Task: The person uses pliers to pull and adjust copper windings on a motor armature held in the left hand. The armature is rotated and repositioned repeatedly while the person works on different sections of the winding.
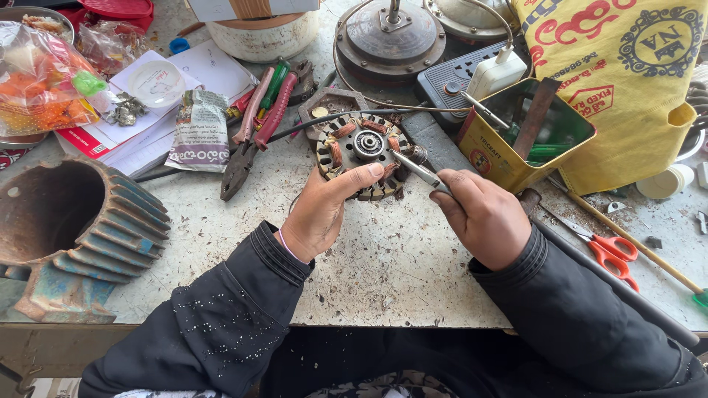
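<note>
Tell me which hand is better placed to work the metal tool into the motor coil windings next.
Right. The right hand already holds the metal tool, its tip resting at the edge of the motor coil. The left hand has its grip on the coil's near rim, steadying it.

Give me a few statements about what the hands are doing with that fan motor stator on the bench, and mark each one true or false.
1. The left hand grips the near edge of the round stator with copper windings. True.
2. The right hand holds a slim metal tool whose tip points at the stator. True.
3. The red-handled scissors are in the left hand. False: they lie on the workbench to the right of the right hand.
4. The red-handled pliers rest on top of the stator. False: they lie on the bench to its left.
5. A yellow tin box stands open behind the right hand. True.
</note>
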